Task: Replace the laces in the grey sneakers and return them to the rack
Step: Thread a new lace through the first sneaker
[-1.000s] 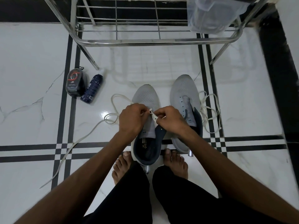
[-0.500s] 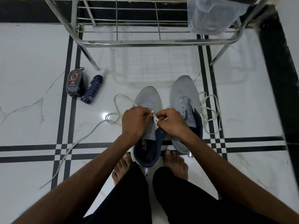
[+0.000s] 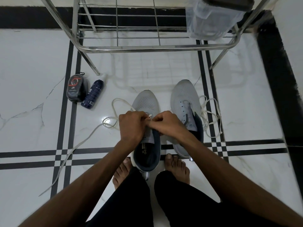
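Note:
Two grey sneakers stand side by side on the floor in front of my bare feet. Over the eyelets of the left sneaker both hands meet. My left hand and my right hand each pinch the white lace near its tip, between them. The rest of that lace loops on the floor to the left and trails toward the near left. The right sneaker has its own white lace piled loosely beside it on the right.
A steel shoe rack stands just beyond the sneakers, with a clear plastic bag on its right side. A shoe polish sponge case and a dark spray bottle lie on the white marble floor at the left.
Both hands have moved slightly closer together over the left sneaker's eyelets, still pinching the lace tip. The lace loop on the left has shifted a little.

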The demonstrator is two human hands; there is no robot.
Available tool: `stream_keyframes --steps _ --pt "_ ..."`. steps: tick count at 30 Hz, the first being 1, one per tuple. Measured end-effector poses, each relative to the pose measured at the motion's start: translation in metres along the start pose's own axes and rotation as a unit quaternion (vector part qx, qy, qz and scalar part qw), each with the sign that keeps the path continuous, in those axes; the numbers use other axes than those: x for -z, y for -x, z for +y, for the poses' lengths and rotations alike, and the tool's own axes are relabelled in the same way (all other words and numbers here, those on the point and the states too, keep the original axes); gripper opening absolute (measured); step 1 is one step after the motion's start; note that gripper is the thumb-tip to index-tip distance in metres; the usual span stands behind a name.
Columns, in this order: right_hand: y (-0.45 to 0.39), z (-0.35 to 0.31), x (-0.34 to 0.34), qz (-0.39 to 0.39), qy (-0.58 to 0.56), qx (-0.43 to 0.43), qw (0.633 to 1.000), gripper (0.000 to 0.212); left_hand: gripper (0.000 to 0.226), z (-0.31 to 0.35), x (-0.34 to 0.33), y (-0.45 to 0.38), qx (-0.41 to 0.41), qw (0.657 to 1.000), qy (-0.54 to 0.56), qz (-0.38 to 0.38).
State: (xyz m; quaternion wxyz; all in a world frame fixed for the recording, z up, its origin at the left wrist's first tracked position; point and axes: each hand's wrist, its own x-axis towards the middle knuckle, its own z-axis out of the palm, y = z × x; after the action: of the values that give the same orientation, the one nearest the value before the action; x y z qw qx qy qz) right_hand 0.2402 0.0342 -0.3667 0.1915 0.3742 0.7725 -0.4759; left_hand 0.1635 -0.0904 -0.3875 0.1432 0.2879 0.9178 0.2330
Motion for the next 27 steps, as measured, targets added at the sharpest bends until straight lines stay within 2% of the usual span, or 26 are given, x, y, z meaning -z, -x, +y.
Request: stream_keyframes --steps 2,7,10,13,17,18,20,24,27 --pt "0.0 -0.003 -0.001 0.017 0.06 0.016 0.998 0.023 0.018 0.003 0.002 -0.003 -0.017 0.997 -0.069 -0.015" --pt "-0.002 0.001 0.001 0.029 0.078 0.043 0.996 0.031 0.018 0.009 0.002 -0.011 -0.054 0.981 -0.173 -0.063" --pt "-0.001 0.006 0.0 0.035 0.062 0.055 0.996 0.032 0.019 0.007 -0.002 -0.01 -0.032 0.991 -0.12 -0.053" --pt "0.0 0.01 -0.002 0.047 0.039 0.062 0.996 0.022 0.017 0.005 -0.002 -0.007 -0.003 0.999 -0.037 -0.032" --pt "-0.003 0.009 0.001 0.026 -0.149 0.009 0.988 0.024 0.013 0.001 -0.002 -0.005 -0.001 0.999 0.023 -0.024" --pt "-0.005 0.007 0.003 0.019 -0.168 0.001 0.986 0.018 0.013 0.0 -0.002 -0.004 -0.004 0.999 0.028 -0.024" --pt "-0.011 0.003 0.006 0.026 -0.105 0.022 0.994 0.008 0.013 -0.004 -0.001 -0.002 -0.016 0.999 0.031 -0.018" --pt "-0.015 -0.008 0.009 0.018 0.041 0.08 0.996 0.011 0.019 -0.012 0.002 0.006 -0.03 0.995 0.095 -0.002" --pt "-0.013 -0.012 0.017 0.024 0.196 0.114 0.974 0.017 0.053 -0.012 0.005 0.013 -0.013 0.997 0.075 0.01"
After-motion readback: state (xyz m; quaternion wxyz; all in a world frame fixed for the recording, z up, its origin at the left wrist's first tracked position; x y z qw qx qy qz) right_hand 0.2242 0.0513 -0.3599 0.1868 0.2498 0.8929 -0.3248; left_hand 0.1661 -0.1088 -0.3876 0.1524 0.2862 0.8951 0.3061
